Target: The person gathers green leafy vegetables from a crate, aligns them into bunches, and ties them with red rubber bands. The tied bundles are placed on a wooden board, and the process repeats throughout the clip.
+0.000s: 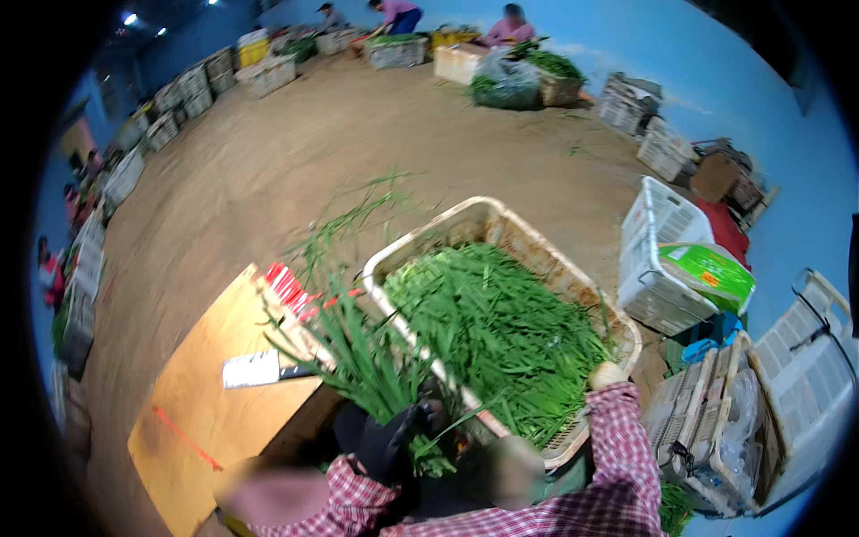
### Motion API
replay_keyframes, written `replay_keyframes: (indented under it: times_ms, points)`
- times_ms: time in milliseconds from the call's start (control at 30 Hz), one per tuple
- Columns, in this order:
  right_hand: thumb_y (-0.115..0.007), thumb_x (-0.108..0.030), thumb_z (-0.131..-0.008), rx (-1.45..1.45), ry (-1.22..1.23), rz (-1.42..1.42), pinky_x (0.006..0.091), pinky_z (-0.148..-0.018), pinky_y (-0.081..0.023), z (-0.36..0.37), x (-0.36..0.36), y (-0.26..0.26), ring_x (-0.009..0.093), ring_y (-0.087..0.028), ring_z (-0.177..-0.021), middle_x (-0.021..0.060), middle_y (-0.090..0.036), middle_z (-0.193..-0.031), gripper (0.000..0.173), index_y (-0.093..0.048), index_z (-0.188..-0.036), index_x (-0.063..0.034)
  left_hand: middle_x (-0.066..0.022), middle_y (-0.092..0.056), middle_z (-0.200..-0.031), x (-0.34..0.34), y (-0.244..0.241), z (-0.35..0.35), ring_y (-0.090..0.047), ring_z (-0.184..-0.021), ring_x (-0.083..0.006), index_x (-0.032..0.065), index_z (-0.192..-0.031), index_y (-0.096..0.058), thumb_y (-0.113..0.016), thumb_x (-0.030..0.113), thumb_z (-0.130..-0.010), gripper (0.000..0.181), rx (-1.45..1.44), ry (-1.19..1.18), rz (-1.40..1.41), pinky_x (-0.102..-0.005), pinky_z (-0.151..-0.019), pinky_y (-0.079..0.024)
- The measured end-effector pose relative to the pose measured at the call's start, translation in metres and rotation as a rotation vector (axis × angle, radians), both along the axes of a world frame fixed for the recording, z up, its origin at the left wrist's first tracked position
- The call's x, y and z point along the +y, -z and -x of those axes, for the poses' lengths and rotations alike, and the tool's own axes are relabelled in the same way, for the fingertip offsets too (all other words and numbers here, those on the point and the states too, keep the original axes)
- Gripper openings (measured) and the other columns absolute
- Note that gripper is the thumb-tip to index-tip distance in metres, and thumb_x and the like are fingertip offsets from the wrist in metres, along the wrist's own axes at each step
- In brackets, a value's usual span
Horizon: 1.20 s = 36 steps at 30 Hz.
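Note:
My left hand (386, 436), which looks dark-gloved, grips the lower part of a bunch of long green leafy stalks (366, 352); their leaves fan upward. A large white plastic crate (530, 231), stained brown, lies before me, filled with similar greens (496, 329). My right hand (607, 376), pale and perhaps gloved, is at the crate's near right corner, beside the greens; its fingers are hidden or blurred. Left of the bunch, a cleaver (251, 370) with a black handle rests on a wooden board (208, 403). Red-and-white strips (288, 287) lie at the board's far edge.
Loose green leaves (356, 218) litter the floor beyond the board. White crates (664, 268) and a tipped crate (805, 382) stand at right, near the blue wall. Several people work far off among crates; one person (510, 27) sits behind a foam box (456, 64).

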State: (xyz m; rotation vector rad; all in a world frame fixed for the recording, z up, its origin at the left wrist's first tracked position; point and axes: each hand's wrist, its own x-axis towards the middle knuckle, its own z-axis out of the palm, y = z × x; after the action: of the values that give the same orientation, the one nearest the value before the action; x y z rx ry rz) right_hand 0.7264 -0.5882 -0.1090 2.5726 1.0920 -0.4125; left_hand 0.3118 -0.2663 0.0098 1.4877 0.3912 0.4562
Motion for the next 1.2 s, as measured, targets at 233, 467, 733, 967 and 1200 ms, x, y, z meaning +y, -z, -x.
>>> replay_keyframes:
  times_ms: [233,467,733,967,1200]
  points:
    - [-0.057,-0.030,-0.101,0.710,0.630,-1.326,0.0192,-0.042,-0.040,0.173,0.081,-0.105,0.004,-0.049,-0.046,0.0011,-0.067,-0.068,0.036,-0.061,-0.127,-0.0057,-0.0150,-0.066,-0.120,0.006,0.016,0.017,-0.068,-0.104,-0.0231,-0.0020,-0.132,-0.053,-0.045,0.017,-0.106,0.033,-0.105,-0.020,-0.804,-0.0342,-0.092,-0.055]
    - [-0.073,-0.026,-0.090,1.162,-0.039,-1.706,0.0301,-0.098,-0.049,0.149,0.277,-0.215,0.025,-0.053,-0.125,0.0231,-0.038,-0.151,0.087,-0.020,-0.154,-0.0006,-0.0173,-0.065,-0.112,0.003,0.025,0.036,-0.067,-0.100,-0.0267,-0.0043,-0.123,-0.054,-0.050,0.012,-0.103,0.026,-0.337,0.056,0.395,-0.0415,-0.086,-0.057]
    - [-0.078,-0.041,-0.081,1.235,-0.579,-0.223,0.0359,-0.110,-0.038,0.276,0.316,-0.233,0.028,-0.053,-0.126,0.0212,-0.058,-0.134,0.080,-0.047,-0.141,0.0027,-0.0094,-0.066,-0.102,0.024,-0.038,0.079,-0.062,-0.093,-0.0176,-0.0011,-0.119,-0.059,-0.057,0.015,-0.099,0.026,-0.050,-0.165,0.146,-0.0332,-0.081,-0.051]
    - [-0.080,-0.031,-0.081,2.423,-0.261,-0.298,0.0380,-0.106,-0.044,0.365,0.369,-0.193,0.027,-0.052,-0.129,0.0190,-0.052,-0.142,0.092,-0.028,-0.153,-0.0059,-0.0096,-0.069,-0.099,0.029,-0.020,0.134,-0.067,-0.085,-0.0177,-0.0004,-0.117,-0.062,-0.061,0.017,-0.098,0.026,-0.104,-0.095,0.421,-0.0322,-0.075,-0.055]
    - [-0.086,-0.012,-0.067,2.382,-0.223,-0.587,0.0456,-0.086,-0.059,0.436,0.390,-0.237,0.031,-0.069,-0.096,0.0260,-0.048,-0.140,0.099,-0.029,-0.148,-0.0033,-0.0048,-0.067,-0.100,0.036,-0.052,0.186,-0.063,-0.091,-0.0144,0.0027,-0.118,-0.062,-0.061,0.022,-0.099,0.028,-0.038,-0.066,0.339,-0.0314,-0.080,-0.052]
